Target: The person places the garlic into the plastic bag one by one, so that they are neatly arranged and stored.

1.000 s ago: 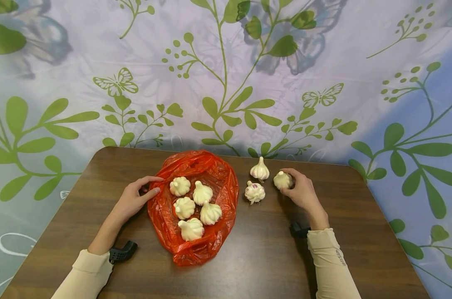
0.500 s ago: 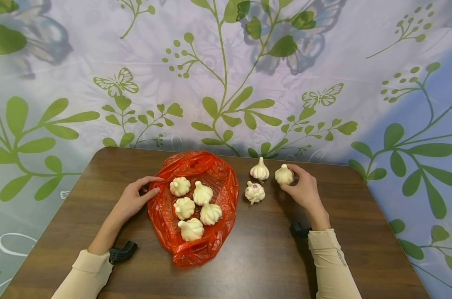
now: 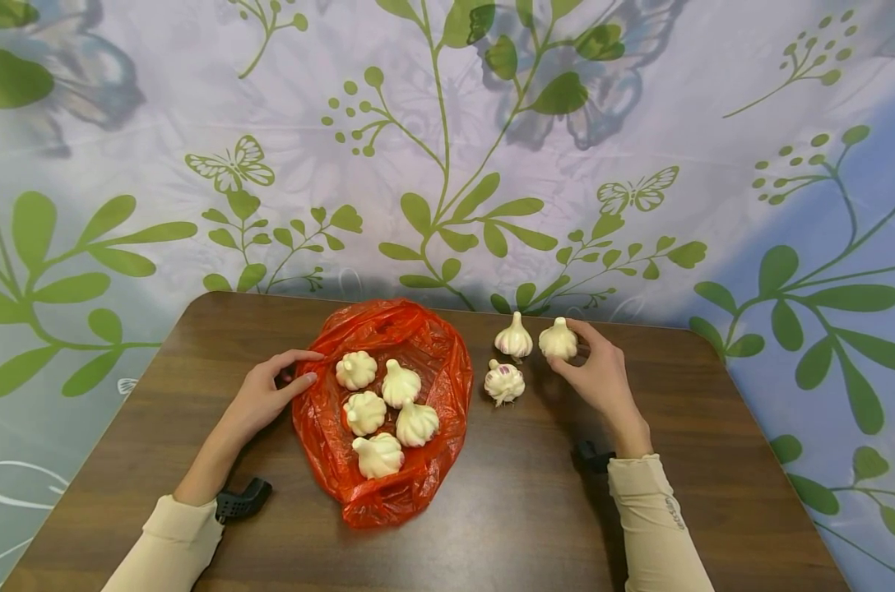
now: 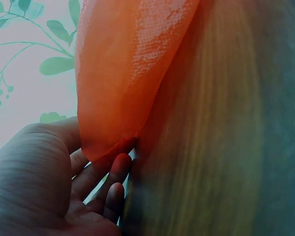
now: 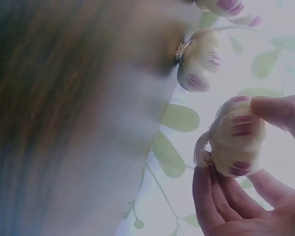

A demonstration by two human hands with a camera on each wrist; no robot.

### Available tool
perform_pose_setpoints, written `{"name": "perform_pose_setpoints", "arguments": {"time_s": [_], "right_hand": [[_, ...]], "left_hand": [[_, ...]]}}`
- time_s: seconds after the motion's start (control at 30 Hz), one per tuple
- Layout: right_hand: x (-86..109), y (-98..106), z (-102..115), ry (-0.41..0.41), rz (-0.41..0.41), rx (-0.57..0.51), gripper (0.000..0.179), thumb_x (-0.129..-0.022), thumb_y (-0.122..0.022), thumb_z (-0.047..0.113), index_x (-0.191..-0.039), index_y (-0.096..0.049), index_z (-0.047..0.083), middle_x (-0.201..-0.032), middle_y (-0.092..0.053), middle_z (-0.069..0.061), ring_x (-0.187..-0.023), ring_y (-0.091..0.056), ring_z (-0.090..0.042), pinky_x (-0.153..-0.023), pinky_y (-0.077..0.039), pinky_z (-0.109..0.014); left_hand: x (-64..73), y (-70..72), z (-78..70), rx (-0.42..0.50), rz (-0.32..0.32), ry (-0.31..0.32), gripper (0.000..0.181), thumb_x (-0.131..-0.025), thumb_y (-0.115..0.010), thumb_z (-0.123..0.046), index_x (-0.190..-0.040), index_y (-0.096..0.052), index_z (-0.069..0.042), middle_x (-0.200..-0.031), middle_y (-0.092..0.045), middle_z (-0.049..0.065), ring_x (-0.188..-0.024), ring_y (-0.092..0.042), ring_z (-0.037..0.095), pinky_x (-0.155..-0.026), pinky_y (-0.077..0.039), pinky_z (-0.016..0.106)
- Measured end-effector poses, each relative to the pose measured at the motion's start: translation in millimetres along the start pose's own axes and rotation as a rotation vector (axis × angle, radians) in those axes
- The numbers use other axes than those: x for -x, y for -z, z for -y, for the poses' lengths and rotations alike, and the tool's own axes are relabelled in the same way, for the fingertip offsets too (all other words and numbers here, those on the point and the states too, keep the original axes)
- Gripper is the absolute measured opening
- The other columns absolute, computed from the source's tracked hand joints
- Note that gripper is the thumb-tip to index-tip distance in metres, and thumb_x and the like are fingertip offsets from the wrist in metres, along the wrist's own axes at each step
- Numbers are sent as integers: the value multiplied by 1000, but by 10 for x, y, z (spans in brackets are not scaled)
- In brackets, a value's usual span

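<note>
My right hand (image 3: 597, 370) holds a garlic bulb (image 3: 558, 339) at the table's back, its neck pointing up. In the right wrist view, the thumb and fingers grip this purple-streaked bulb (image 5: 238, 137) from opposite sides, and its roots show. To its left stands another garlic bulb (image 3: 514, 337), with a third bulb (image 3: 504, 381) tilted in front of that one. My left hand (image 3: 264, 390) touches the left rim of an open red plastic bag (image 3: 322, 460), thumb and index finger apart. Several garlic bulbs lie in the bag. Red film (image 4: 118, 83) partly covers the left fingertips in the left wrist view.
A brown wooden table (image 3: 521, 510) carries everything, its back edge against a wall covering (image 3: 307, 214) printed with leaves and butterflies. Each wrist wears a black camera; the left camera (image 3: 244, 498) sits below the bag's left side.
My right hand has turned the bulb from lying with its neck toward me to neck up, and shifted it slightly left toward the other bulbs. The left hand and bag have stayed still.
</note>
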State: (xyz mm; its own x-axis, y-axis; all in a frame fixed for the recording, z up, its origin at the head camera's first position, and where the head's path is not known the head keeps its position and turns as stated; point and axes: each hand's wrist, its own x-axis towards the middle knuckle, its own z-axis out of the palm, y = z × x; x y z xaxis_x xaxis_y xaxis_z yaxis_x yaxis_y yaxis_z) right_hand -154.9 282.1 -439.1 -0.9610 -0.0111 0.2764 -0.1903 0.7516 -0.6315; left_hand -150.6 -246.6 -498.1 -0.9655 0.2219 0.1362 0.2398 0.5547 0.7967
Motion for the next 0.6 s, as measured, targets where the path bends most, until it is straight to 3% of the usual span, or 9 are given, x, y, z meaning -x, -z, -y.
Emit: {"name": "perform_pose_setpoints", "arguments": {"time_s": [0.27,0.6], "right_hand": [[-37,-23,87,25,-33,-39,64,-90,-84,14,-145,-54,0,-141,-62,-22,-122,-67,-41,-99,-55,-54],[-100,-120,261,38,-7,-101,61,-90,-85,16,-143,-57,2,-134,-66,-19,-123,-67,-37,-99,-56,-52]], "left_hand": [[-7,-5,-4,3,2,6,33,-104,-70,-29,-136,-71,-21,-113,-70,9,-87,-56,21,-75,-47,28],[-9,-5,-33,29,2,17,33,-103,-71,-28,-135,-71,-22,-117,-70,9,-87,-56,21,-75,-47,28]]}}
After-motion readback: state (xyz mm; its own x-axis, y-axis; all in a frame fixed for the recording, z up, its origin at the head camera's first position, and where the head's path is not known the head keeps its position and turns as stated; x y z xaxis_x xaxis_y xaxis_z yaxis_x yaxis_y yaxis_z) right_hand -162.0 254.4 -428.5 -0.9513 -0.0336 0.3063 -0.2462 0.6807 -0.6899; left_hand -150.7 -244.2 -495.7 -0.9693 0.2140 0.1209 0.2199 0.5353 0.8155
